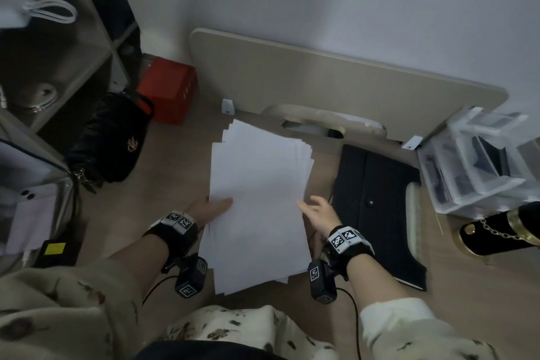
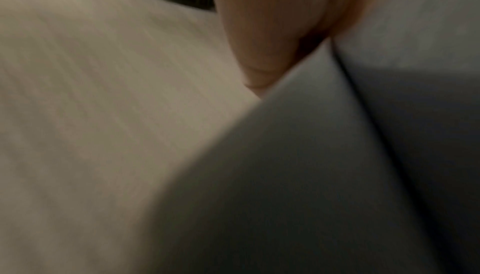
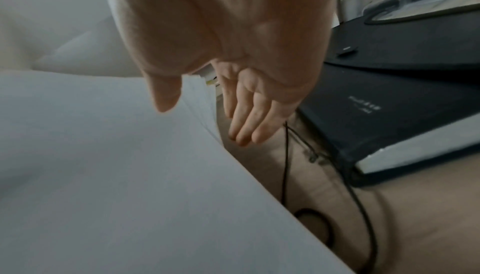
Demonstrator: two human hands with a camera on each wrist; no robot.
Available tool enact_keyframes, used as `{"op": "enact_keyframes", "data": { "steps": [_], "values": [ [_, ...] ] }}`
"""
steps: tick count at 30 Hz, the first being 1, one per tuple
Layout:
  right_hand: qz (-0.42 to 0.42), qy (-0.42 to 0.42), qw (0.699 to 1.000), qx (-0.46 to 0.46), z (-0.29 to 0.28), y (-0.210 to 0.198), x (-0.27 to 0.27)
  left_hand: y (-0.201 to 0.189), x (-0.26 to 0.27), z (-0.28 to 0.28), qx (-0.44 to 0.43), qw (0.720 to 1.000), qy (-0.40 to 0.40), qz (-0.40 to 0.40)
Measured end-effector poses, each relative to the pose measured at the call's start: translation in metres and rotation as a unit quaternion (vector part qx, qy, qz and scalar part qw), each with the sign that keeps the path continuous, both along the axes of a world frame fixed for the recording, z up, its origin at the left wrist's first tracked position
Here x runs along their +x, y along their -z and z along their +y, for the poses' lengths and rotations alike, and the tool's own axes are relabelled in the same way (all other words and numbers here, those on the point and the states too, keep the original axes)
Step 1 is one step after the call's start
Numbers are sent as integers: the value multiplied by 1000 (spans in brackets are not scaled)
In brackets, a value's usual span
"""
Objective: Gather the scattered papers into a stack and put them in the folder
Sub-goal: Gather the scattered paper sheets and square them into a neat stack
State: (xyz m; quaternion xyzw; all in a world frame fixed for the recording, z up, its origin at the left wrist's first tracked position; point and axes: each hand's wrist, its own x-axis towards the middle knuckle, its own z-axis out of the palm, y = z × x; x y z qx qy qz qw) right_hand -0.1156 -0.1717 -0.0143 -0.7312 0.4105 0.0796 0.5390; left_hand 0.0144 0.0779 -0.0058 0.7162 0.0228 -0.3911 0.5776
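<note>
The papers [image 1: 257,202] are in one messy pile on the desk. The left hand [image 1: 210,209] pinches its edge. The right hand [image 1: 320,215] is open beside it. The folder [image 1: 377,207] lies closed, waiting.

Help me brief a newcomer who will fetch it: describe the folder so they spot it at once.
Start at the beige board leaning against the wall, then look down to the desk below it. Right of the white paper stack lies the folder, flat. It alone is flat and black with a small snap button.
</note>
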Motion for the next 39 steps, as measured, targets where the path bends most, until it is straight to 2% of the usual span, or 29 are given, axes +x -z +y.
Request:
{"op": "enact_keyframes", "data": {
  "steps": [3,5,9,12,18,21,26,30,34,39],
  "values": [
    [-92,79,989,82,-3,-16,2,-19,1,0,-44,999,27,-17],
    [-141,89,978,124,-1,-30,3,-25,2,0,-50,998,38,-32],
    [-208,125,969,49,7,-52,7,-42,0,-7,-55,995,37,-80],
    [-254,139,957,2,19,-74,12,-54,-6,-19,-57,988,-5,-146],
    [-349,158,923,22,44,-103,14,-58,-7,-19,-86,980,-72,-166],
    [-365,176,913,56,58,-103,9,-62,-12,-16,-113,976,-78,-169],
    [-368,138,918,62,70,-109,1,-65,-14,-11,-114,977,-72,-168],
    [-384,136,910,83,70,-120,5,-82,-8,-11,-127,971,-108,-169],
    [-406,172,894,78,70,-126,13,-106,-6,-16,-154,944,-175,-233],
    [-459,208,860,82,73,-135,19,-128,-5,-24,-191,908,-235,-288]
  ]
}}
